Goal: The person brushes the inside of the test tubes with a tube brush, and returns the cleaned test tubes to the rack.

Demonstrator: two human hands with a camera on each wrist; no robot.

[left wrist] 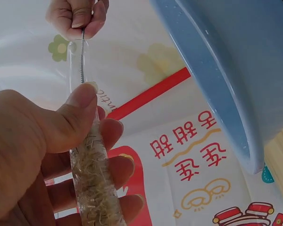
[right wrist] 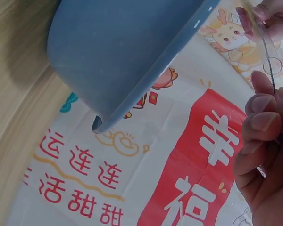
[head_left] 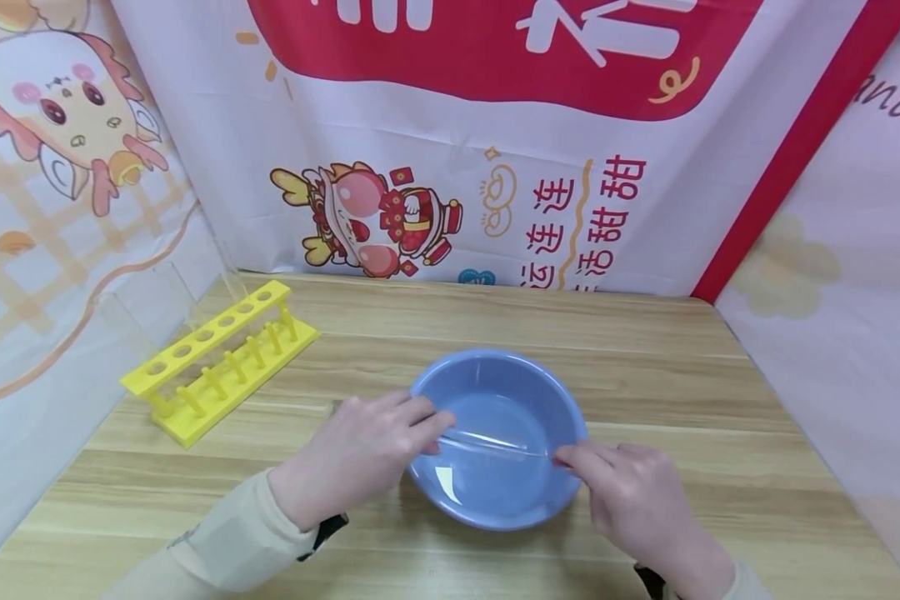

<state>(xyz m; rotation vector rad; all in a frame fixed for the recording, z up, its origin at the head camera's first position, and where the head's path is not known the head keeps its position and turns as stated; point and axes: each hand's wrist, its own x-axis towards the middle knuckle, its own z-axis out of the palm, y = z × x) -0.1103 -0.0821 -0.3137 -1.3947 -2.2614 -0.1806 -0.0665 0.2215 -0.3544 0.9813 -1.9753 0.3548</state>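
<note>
Over the blue basin (head_left: 502,496), my left hand (head_left: 367,454) grips a clear glass test tube (head_left: 483,442), its mouth toward the right hand. In the left wrist view, thumb and fingers wrap the tube. Pale bristles of a test tube brush (left wrist: 95,188) fill the part inside that grip. The brush's twisted wire stem (left wrist: 82,66) runs out through the open mouth. My right hand (head_left: 633,492) pinches the end of this wire between thumb and fingers, just outside the tube, near the basin's right rim. Left-hand fingers partly hide the bristles.
A yellow test tube rack (head_left: 232,392) stands at the left of the wooden table (head_left: 390,325), with clear test tubes (head_left: 178,292) leaning in it. Printed cloths (head_left: 435,108) hang behind and at both sides. Water drops cling inside the basin.
</note>
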